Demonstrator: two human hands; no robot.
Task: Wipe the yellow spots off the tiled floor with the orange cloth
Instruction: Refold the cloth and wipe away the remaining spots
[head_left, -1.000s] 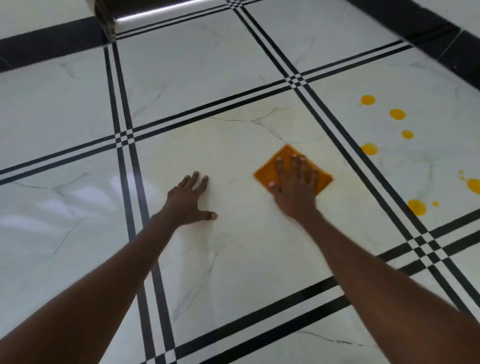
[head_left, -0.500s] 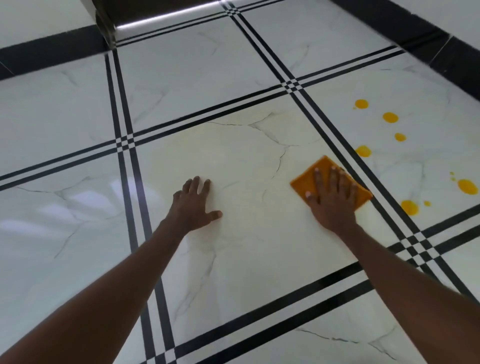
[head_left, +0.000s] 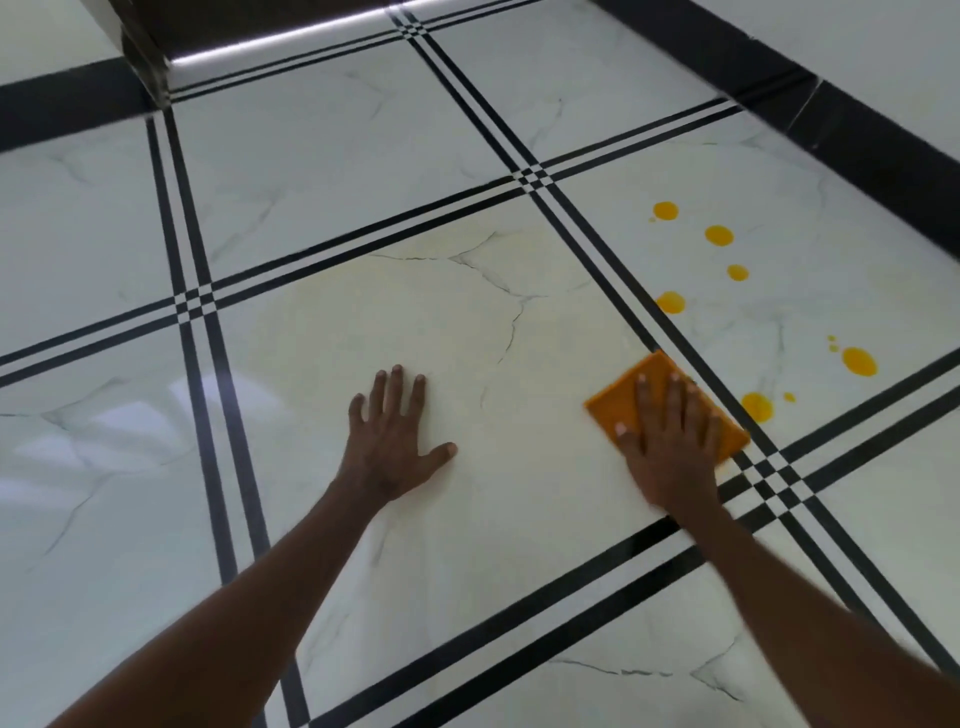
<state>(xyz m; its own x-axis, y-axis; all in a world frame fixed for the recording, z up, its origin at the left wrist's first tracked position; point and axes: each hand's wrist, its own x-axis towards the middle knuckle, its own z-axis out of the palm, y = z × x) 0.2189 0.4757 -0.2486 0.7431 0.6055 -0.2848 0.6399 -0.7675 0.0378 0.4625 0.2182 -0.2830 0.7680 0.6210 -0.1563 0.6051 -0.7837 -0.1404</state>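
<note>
The orange cloth (head_left: 618, 402) lies flat on the pale marble tiled floor (head_left: 441, 322), at the right edge of the middle tile and over the black stripes. My right hand (head_left: 670, 441) presses on it with straight, spread fingers. My left hand (head_left: 392, 441) rests flat on the same tile, fingers spread, well left of the cloth. Several yellow spots (head_left: 719, 235) dot the tile to the right; the nearest yellow spot (head_left: 757, 406) sits just right of the cloth. The middle tile carries a faint yellowish smear.
Black double stripes (head_left: 587, 234) run between the tiles. A dark skirting band (head_left: 857, 140) lines the wall at the upper right. A dark, shiny object (head_left: 156, 57) stands at the upper left.
My right hand has slid the cloth to the right across the middle tile, up to the stripes beside the spotted tile. My left hand stays planted in place.
</note>
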